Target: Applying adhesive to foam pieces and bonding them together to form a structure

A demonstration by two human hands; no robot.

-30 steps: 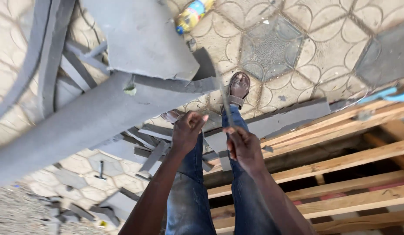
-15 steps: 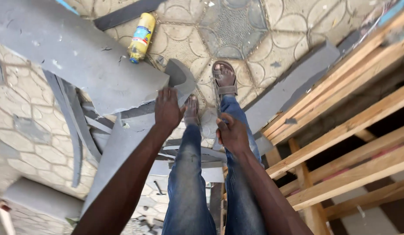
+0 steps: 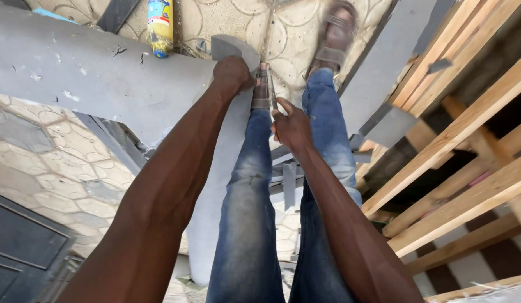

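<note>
A long grey sheet strip (image 3: 226, 163) runs from near the person's knees up toward the feet, lying along the left leg over the patterned paved floor (image 3: 41, 168). The left hand (image 3: 233, 74) grips its far, rounded end, fingers curled closed around the edge. The right hand (image 3: 291, 128) sits just beside the strip at the shin; its fingers are bent around something thin, possibly a blade or tool, but it is too small to tell, and whether they are fully closed cannot be told.

To handle this well, it seems wise to keep the left hand's firm hold steady so the strip does not slide, and to keep the right hand's fingers clear of the strip's edge and of the sandalled feet (image 3: 336, 33) close by.

A broad grey panel (image 3: 75, 67) slants across the upper left, touching the strip near the gripping hand. Above it lies a yellow bottle (image 3: 159, 25) on its side; whether anything is inside cannot be told. To the right, a wooden frame (image 3: 468, 151) of pale planks stands, with loose grey offcuts (image 3: 392, 126) resting against it.
</note>
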